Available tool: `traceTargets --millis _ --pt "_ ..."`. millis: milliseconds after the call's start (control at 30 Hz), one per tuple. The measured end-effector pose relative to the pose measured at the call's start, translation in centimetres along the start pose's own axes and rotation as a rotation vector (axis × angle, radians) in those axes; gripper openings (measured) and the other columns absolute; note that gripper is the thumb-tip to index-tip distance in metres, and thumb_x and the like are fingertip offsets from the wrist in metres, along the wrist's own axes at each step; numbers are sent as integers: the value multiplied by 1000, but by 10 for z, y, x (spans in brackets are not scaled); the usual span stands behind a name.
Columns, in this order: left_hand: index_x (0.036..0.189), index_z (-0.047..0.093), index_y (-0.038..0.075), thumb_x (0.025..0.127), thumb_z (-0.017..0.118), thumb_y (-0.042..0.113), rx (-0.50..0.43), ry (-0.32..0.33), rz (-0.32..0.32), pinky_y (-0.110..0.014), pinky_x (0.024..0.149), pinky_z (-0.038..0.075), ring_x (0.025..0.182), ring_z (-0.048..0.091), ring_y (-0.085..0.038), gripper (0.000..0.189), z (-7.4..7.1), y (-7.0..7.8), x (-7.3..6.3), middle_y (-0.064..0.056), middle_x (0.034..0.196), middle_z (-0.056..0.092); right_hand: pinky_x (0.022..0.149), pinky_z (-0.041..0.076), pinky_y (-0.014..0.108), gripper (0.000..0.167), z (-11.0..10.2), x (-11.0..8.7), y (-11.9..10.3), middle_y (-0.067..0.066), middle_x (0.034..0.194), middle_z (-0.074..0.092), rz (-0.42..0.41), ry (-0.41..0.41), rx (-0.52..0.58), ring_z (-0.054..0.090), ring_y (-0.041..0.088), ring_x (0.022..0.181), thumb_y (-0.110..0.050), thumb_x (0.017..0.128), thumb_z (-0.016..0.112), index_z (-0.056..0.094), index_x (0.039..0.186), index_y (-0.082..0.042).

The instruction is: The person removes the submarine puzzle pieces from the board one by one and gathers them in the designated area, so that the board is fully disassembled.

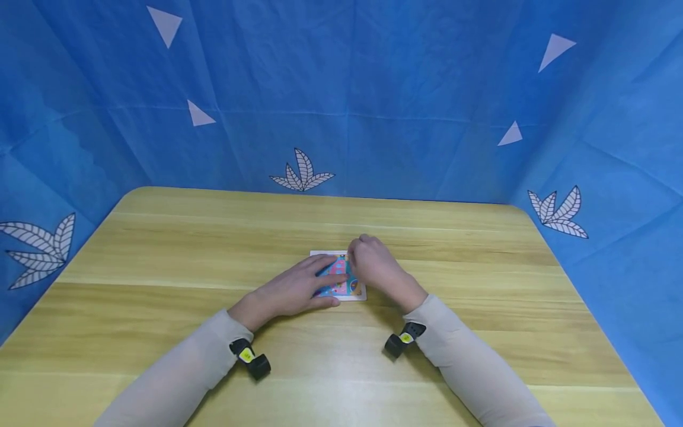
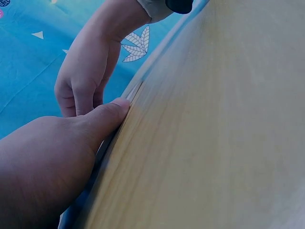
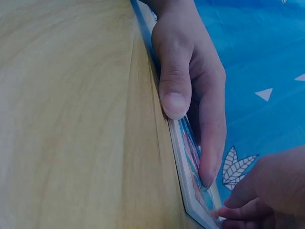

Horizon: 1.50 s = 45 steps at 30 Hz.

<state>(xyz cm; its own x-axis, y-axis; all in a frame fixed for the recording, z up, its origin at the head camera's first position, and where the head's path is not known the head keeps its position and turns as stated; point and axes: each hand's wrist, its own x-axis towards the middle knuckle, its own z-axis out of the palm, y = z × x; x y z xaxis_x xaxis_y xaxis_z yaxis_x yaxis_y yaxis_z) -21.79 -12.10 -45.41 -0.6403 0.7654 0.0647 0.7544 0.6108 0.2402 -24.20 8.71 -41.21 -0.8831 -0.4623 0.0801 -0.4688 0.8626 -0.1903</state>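
Observation:
A thin rectangular picture board [image 1: 339, 289] with a white border and a pink, blue and orange print lies flat on the table. My left hand [image 1: 299, 287] rests over its left part, fingers spread across the print; in the right wrist view its thumb [image 3: 175, 102] presses along the near edge. At the board's far right corner my right hand [image 1: 373, 261] is curled, its thumb and fingertips pinching together at the border. In the right wrist view the fingertips [image 3: 231, 202] meet at the board's edge. Part of the print is hidden under both hands.
The wooden table [image 1: 160, 255] stretches out around the board on all sides. Blue cloth [image 1: 341, 71] printed with white leaves and triangles hangs behind and beside it. A black strap with a small camera [image 1: 251, 359] sits on each wrist, over the grey sleeves.

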Motion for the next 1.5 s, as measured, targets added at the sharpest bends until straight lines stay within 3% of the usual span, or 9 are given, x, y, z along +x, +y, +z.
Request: traceTargets --millis 300,600,933,1200,1367,1500 --pt "148 46 30 99 39 60 5 8 -15 -45 117 24 145 23 -30 58 -3 1 1 -12 158 28 90 50 36 16 -7 -1 -8 11 99 67 -105 -56 -187 60 25 95 -7 94 61 74 100 0" --pt "149 43 32 99 42 59 -9 -3 -28 -46 117 25 145 22 -31 57 -3 2 0 -11 158 27 92 50 39 20 -2 2 4 13 105 63 -15 -57 62 58 29 101 1 91 58 69 107 2" --pt "149 43 33 99 42 58 -9 -3 -27 -45 117 23 145 21 -29 56 -4 4 0 -10 159 25 92 47 40 15 1 2 5 12 100 60 6 -59 82 56 28 99 -1 91 59 65 105 2" --pt "149 43 32 99 43 58 -25 -2 -21 -46 117 23 146 19 -32 56 -4 4 -1 -10 159 24 87 51 41 18 -1 3 4 12 101 60 71 -116 128 58 28 96 -5 95 54 62 109 2" --pt "150 42 31 100 43 57 -14 1 -1 -45 118 22 146 20 -31 56 -3 2 -1 -8 159 25 78 51 37 18 2 8 13 9 101 60 113 -149 260 57 22 89 -13 100 54 64 111 -2" --pt "151 39 31 100 42 57 -1 -6 1 -44 118 19 146 19 -30 57 -2 2 -1 -6 160 24 70 49 31 16 5 12 25 5 94 63 140 -151 402 56 17 79 -14 101 54 68 104 -6"
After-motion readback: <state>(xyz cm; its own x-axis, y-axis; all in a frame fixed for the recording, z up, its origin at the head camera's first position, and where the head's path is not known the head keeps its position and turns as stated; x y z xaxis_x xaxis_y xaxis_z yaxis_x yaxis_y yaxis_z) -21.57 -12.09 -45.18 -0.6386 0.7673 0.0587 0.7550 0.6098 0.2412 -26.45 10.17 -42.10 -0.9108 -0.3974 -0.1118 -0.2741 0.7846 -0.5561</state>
